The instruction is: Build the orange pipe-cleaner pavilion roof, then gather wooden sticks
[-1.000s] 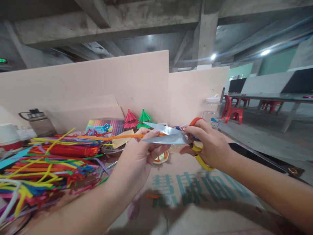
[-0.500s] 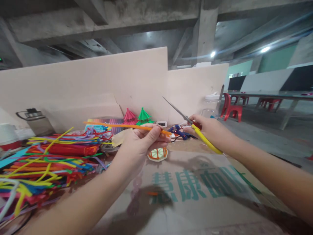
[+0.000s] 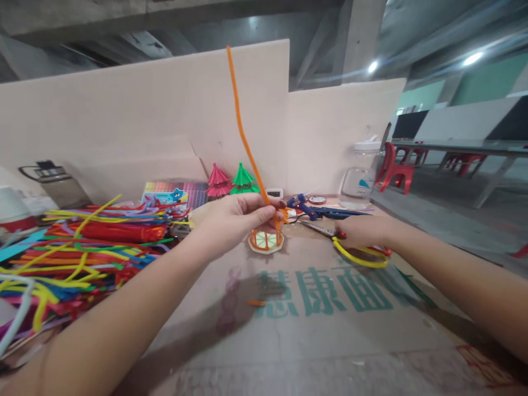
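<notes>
My left hand [image 3: 243, 217] pinches a long orange pipe cleaner [image 3: 243, 132], which stands up steeply with a slight bend. Short orange bits show at its lower end by the fingertips. Just below lies a pale octagonal piece [image 3: 266, 242] with orange strips on it, partly hidden by the fingers. On the right, my right hand [image 3: 358, 231] is closed over scissors [image 3: 330, 234] with yellow and red handles, low at the table. Their blades point left, toward a blue glue gun [image 3: 302, 207]. A short orange offcut [image 3: 256, 303] rests on the cardboard [image 3: 313, 341].
Piles of coloured pipe cleaners [image 3: 82, 258] cover the left side. Behind them stand a dark bottle [image 3: 61, 184] and a marker set [image 3: 175, 195]. Pink [image 3: 218, 180] and green [image 3: 243, 179] paper-like trees stand against the board; a clear jug [image 3: 359, 176] is at back right.
My left hand has turned the pipe cleaner from level to nearly upright. My right hand has lowered the scissors from the air to the table.
</notes>
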The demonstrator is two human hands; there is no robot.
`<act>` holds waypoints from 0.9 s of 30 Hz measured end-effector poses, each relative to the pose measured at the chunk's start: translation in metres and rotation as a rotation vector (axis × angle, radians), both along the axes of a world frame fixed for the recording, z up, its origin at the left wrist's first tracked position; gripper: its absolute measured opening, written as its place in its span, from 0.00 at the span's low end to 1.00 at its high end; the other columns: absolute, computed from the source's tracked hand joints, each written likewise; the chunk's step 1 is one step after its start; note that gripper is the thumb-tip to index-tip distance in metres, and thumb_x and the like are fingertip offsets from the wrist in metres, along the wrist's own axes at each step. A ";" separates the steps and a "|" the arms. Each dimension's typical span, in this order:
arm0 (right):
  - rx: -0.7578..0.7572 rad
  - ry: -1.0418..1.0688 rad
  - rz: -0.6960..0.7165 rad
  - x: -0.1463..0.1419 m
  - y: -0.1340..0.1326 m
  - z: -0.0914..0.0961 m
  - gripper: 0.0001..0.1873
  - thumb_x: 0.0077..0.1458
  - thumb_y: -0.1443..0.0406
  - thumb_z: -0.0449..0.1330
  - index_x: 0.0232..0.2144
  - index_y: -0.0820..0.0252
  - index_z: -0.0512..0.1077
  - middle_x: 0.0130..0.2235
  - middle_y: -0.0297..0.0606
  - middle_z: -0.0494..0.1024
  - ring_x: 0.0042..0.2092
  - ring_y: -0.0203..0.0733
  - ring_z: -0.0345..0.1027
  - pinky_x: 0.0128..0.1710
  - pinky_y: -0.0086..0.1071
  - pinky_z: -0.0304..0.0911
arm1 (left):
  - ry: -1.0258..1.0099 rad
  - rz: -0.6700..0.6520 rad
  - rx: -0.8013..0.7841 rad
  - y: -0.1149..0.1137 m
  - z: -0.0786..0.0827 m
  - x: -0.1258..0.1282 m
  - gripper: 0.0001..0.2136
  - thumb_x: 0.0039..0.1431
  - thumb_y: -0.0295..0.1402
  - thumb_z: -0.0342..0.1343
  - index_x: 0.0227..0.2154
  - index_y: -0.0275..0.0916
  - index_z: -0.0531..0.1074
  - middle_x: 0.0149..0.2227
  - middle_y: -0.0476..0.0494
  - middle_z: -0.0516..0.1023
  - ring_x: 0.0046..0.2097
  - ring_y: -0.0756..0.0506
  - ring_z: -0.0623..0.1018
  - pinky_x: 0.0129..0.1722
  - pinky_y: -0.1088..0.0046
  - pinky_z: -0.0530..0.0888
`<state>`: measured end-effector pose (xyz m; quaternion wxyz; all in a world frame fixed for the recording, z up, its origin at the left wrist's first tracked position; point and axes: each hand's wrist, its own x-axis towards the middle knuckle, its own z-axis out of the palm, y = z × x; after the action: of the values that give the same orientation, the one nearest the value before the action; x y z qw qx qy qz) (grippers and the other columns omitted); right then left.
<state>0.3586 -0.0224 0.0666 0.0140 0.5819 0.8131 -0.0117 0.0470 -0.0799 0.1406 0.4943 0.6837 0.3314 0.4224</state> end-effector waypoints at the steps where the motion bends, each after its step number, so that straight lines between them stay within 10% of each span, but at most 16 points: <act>1: 0.032 -0.018 -0.001 -0.001 -0.004 0.001 0.06 0.51 0.67 0.68 0.23 0.61 0.78 0.23 0.49 0.79 0.23 0.48 0.71 0.26 0.38 0.60 | 0.011 0.019 0.023 -0.001 0.001 0.000 0.13 0.48 0.38 0.76 0.33 0.36 0.83 0.33 0.46 0.86 0.32 0.50 0.83 0.35 0.77 0.81; 7: 0.247 0.054 0.319 -0.045 -0.052 0.010 0.13 0.61 0.64 0.62 0.24 0.56 0.80 0.23 0.39 0.79 0.24 0.40 0.70 0.25 0.35 0.55 | -0.004 0.066 0.091 -0.004 0.001 0.002 0.11 0.52 0.40 0.74 0.29 0.37 0.83 0.27 0.45 0.83 0.27 0.48 0.81 0.29 0.75 0.78; 14: 0.042 0.327 0.525 -0.137 -0.093 0.006 0.16 0.57 0.53 0.73 0.42 0.56 0.83 0.40 0.41 0.87 0.38 0.46 0.79 0.35 0.33 0.67 | 0.001 0.075 0.103 -0.005 0.002 0.003 0.09 0.55 0.38 0.72 0.30 0.36 0.83 0.25 0.46 0.83 0.24 0.50 0.77 0.25 0.78 0.74; 19: 0.062 0.380 0.752 -0.159 -0.084 -0.027 0.07 0.63 0.74 0.62 0.35 0.63 0.80 0.38 0.41 0.83 0.39 0.41 0.76 0.42 0.32 0.69 | -0.031 0.063 0.078 -0.006 0.002 0.003 0.11 0.54 0.39 0.73 0.31 0.36 0.84 0.24 0.46 0.82 0.26 0.49 0.79 0.26 0.77 0.75; 27: 0.022 1.185 0.341 -0.117 -0.095 -0.014 0.04 0.68 0.63 0.56 0.39 0.55 0.66 0.35 0.38 0.83 0.32 0.39 0.77 0.33 0.33 0.71 | -0.014 0.094 0.123 -0.007 0.001 0.003 0.12 0.51 0.41 0.74 0.27 0.37 0.82 0.24 0.47 0.81 0.27 0.49 0.79 0.29 0.76 0.77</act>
<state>0.2415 -0.1173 0.0522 -0.4444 0.3384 0.7644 -0.3221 0.0504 -0.0866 0.1412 0.4333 0.6936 0.3329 0.4694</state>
